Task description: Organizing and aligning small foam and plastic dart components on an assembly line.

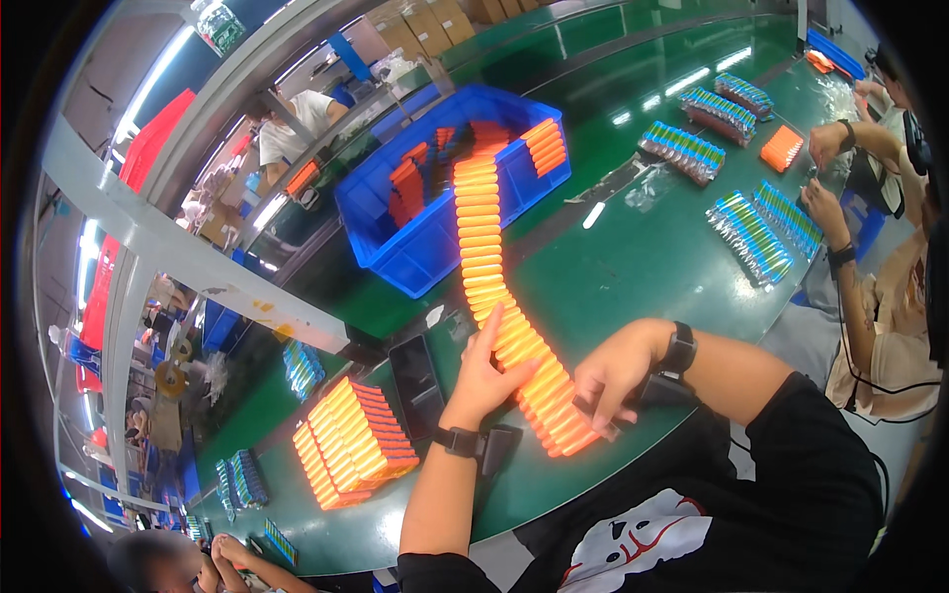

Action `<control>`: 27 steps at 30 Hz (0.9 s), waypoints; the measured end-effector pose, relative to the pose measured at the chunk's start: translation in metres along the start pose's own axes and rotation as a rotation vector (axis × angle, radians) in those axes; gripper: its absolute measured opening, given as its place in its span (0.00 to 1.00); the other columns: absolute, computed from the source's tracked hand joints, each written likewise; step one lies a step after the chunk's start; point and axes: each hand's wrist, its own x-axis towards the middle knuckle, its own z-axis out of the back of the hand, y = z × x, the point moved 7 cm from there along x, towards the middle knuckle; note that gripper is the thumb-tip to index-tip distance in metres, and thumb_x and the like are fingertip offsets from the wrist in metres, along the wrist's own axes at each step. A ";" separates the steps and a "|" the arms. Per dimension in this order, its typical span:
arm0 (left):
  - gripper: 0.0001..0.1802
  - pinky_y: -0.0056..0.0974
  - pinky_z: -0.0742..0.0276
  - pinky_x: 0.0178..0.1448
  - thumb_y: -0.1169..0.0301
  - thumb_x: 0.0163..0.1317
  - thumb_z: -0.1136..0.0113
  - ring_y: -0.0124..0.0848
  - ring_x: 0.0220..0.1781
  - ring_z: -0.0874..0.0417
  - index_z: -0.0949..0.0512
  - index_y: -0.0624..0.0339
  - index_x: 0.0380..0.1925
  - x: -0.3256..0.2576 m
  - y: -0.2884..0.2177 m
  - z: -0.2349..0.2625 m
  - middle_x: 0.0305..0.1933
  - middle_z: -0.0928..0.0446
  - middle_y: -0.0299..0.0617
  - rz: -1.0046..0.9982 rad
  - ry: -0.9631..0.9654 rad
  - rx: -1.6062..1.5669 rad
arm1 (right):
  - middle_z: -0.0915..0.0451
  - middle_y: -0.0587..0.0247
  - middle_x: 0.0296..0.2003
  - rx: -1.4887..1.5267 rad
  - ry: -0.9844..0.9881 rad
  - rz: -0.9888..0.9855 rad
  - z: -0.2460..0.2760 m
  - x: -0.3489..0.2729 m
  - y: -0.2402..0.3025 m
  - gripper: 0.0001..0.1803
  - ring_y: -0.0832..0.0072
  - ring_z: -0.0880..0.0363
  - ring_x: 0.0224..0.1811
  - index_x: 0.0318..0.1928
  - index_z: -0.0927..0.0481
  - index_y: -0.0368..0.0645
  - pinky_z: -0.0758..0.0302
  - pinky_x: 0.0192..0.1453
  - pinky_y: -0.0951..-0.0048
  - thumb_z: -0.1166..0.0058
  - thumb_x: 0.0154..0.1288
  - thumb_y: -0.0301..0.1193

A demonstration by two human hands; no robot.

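Observation:
A long strip of orange cylinders (481, 242), side by side like battery cells, runs from a blue bin down to the near table edge. My left hand (481, 381) lies on the left side of the strip, its index finger and thumb spread over the cylinders. At the near end, my right hand (620, 371) is closed with curled fingers beside the strip. Something small and dark shows at those fingertips, too little visible to name. Left of my left forearm sits a stacked block of orange cylinders (356, 440).
The blue bin (425, 252) holds more orange cylinders. A black phone-like slab (416, 381) lies beside the stack. Blue-green cylinder packs (748, 237) and an orange pack (782, 148) lie at right, near another person's hands (828, 178). A metal post (227, 277) stands left.

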 end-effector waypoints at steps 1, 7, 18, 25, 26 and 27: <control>0.52 0.38 0.27 0.67 0.72 0.57 0.26 0.32 0.62 0.23 0.45 0.58 0.79 0.001 0.000 -0.001 0.63 0.25 0.45 0.002 0.000 -0.003 | 0.13 0.60 0.37 -0.004 -0.020 -0.027 0.000 -0.002 0.003 0.12 0.79 0.16 0.27 0.42 0.15 0.36 0.27 0.30 0.77 0.42 0.73 0.34; 0.52 0.36 0.28 0.68 0.75 0.57 0.27 0.31 0.64 0.23 0.46 0.61 0.79 0.005 -0.004 0.002 0.65 0.26 0.46 -0.051 -0.018 -0.056 | 0.13 0.56 0.38 -0.005 -0.061 -0.120 0.006 -0.004 -0.001 0.14 0.76 0.14 0.30 0.42 0.16 0.31 0.23 0.31 0.77 0.42 0.73 0.33; 0.57 0.46 0.32 0.70 0.60 0.50 0.22 0.47 0.65 0.30 0.43 0.54 0.78 0.004 0.007 0.000 0.62 0.27 0.56 -0.017 -0.058 -0.047 | 0.15 0.65 0.43 -0.091 -0.992 0.484 0.081 -0.035 0.031 0.12 0.82 0.19 0.41 0.47 0.15 0.39 0.24 0.41 0.77 0.46 0.76 0.35; 0.56 0.42 0.32 0.71 0.63 0.50 0.21 0.43 0.67 0.28 0.42 0.62 0.77 0.003 -0.010 0.006 0.63 0.23 0.53 -0.114 -0.094 0.120 | 0.24 0.58 0.37 -0.689 -1.081 0.410 0.065 -0.004 0.048 0.14 0.63 0.26 0.46 0.51 0.12 0.51 0.28 0.54 0.64 0.43 0.68 0.27; 0.56 0.43 0.33 0.72 0.62 0.50 0.21 0.43 0.66 0.28 0.43 0.62 0.77 0.003 -0.008 0.006 0.64 0.24 0.53 -0.085 -0.073 0.087 | 0.24 0.58 0.37 -0.686 -1.078 0.408 0.064 -0.003 0.048 0.14 0.63 0.26 0.46 0.51 0.12 0.51 0.28 0.54 0.64 0.43 0.68 0.27; 0.57 0.43 0.35 0.73 0.62 0.50 0.21 0.44 0.65 0.28 0.43 0.61 0.78 0.003 -0.006 0.004 0.64 0.25 0.53 -0.056 -0.052 0.055 | 0.25 0.59 0.38 -0.755 -1.088 0.369 0.063 -0.003 0.048 0.14 0.63 0.26 0.47 0.52 0.12 0.50 0.28 0.56 0.65 0.41 0.67 0.26</control>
